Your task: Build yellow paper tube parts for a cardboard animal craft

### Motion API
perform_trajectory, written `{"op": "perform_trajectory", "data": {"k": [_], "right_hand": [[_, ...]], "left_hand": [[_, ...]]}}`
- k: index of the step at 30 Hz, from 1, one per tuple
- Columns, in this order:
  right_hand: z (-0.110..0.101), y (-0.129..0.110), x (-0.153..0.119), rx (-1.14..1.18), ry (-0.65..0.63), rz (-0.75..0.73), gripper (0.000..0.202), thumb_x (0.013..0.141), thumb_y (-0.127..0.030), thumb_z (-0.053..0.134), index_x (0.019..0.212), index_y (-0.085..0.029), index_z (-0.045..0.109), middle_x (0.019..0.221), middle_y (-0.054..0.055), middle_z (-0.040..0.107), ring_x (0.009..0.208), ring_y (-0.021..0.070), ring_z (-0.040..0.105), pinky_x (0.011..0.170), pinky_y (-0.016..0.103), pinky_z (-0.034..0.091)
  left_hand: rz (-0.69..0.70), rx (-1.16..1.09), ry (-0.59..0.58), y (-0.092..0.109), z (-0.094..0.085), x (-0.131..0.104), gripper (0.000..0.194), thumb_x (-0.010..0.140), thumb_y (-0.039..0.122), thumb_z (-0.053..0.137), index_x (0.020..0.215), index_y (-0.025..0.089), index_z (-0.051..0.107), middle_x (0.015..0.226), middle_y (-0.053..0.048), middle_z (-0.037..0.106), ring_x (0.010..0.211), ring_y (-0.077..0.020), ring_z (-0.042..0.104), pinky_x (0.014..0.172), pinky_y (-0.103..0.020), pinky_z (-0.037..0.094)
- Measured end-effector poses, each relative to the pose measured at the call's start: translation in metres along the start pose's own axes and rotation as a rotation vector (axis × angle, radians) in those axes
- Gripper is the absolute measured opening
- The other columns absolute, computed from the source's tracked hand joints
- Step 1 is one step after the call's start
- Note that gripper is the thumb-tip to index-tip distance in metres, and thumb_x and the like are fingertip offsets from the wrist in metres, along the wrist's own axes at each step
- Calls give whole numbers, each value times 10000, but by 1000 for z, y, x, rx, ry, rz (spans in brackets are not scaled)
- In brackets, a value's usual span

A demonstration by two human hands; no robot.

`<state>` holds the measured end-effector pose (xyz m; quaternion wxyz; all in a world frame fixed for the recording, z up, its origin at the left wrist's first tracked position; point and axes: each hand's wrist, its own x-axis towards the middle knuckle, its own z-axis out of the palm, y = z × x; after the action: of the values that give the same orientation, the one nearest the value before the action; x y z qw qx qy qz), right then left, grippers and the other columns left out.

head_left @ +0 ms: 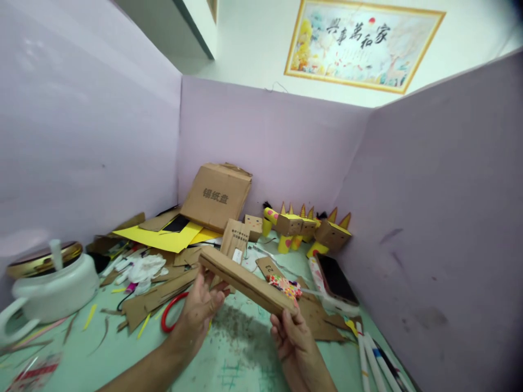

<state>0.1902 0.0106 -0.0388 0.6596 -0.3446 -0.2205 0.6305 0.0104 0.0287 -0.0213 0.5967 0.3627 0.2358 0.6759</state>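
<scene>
A long, narrow folded cardboard piece (245,279) is held aloft over the table, slanting down from left to right. Its left end rests on the fingers of my left hand (200,310), which are curled beneath it. My right hand (293,337) pinches the lower right end, thumb along the edge. Just left of my left hand is a red ring handle (165,318), partly covered by that hand. Behind the held piece lie a small printed cardboard box (236,235) and a colourful patterned bundle (286,286).
Cardboard scraps (143,305), yellow sheets (163,235) and a white lidded pot (57,291) crowd the left. At the back lean a large cardboard box (216,196) and several yellow cardboard animals (333,234). A phone (337,277) and markers (373,359) sit right; purple panels (269,130) enclose the table.
</scene>
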Motion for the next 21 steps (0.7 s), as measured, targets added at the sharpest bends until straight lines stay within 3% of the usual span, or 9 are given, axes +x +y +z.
{"op": "perform_trajectory", "data": {"k": [3, 5, 7, 9, 14, 17, 19, 21], "right_hand": [[3, 11, -7, -256, -185, -78, 289, 613, -382, 781, 747, -182, 621, 593, -34, 608, 549, 105, 614, 500, 178, 475], [5, 13, -13, -425, -369, -99, 350, 667, -428, 728, 874, -156, 650, 590, 1, 623, 528, 121, 601, 490, 204, 455], [7, 12, -20, -521, -542, -95, 448, 712, -434, 685, 1055, -154, 616, 711, 38, 657, 546, 129, 605, 513, 227, 457], [10, 7, -25, -555, -655, -63, 466, 757, -421, 642, 1152, -187, 565, 865, 64, 660, 575, 127, 620, 527, 229, 461], [10, -1, -33, -557, -788, 60, 491, 795, -412, 596, 1253, -272, 486, 1141, 89, 581, 657, 153, 676, 523, 217, 478], [6, -5, -32, -644, -670, -115, 327, 797, -371, 598, 1092, -235, 624, 964, 68, 665, 594, 144, 668, 528, 224, 493], [4, -11, -29, -674, -463, -293, 180, 788, -337, 608, 878, -207, 694, 807, 44, 695, 498, 106, 625, 491, 203, 483], [4, -17, -25, -636, -266, -388, 131, 774, -317, 620, 784, -204, 684, 767, 29, 701, 447, 77, 579, 459, 186, 466]], "left_hand": [[-122, -56, -17, 7, 9, -5, 481, 675, 234, 723, 1121, 194, 548, 1106, -73, 613, 1080, -232, 537, 916, -322, 434], [-232, -114, 62, 12, 13, -7, 319, 717, 204, 679, 1019, 151, 593, 1019, -85, 656, 1024, -226, 575, 873, -318, 470], [-324, -163, 163, 16, 16, -6, 193, 771, 178, 607, 953, 117, 611, 935, -106, 684, 939, -227, 617, 806, -329, 510], [-371, -196, 224, 19, 18, -3, 170, 815, 157, 530, 951, 96, 612, 909, -126, 694, 881, -228, 640, 766, -350, 531], [-432, -163, 308, 20, 20, 1, 199, 859, 153, 442, 933, 62, 603, 855, -154, 706, 795, -222, 668, 728, -362, 551], [-462, -140, 306, 20, 17, 3, 229, 870, 184, 419, 973, 49, 573, 871, -187, 699, 792, -260, 674, 711, -422, 556], [-452, -151, 314, 20, 13, 6, 245, 879, 209, 407, 1015, 63, 547, 862, -180, 700, 782, -270, 678, 696, -442, 559], [-422, -169, 326, 21, 7, 10, 251, 882, 225, 411, 1047, 79, 530, 852, -164, 701, 772, -265, 683, 684, -425, 567]]}}
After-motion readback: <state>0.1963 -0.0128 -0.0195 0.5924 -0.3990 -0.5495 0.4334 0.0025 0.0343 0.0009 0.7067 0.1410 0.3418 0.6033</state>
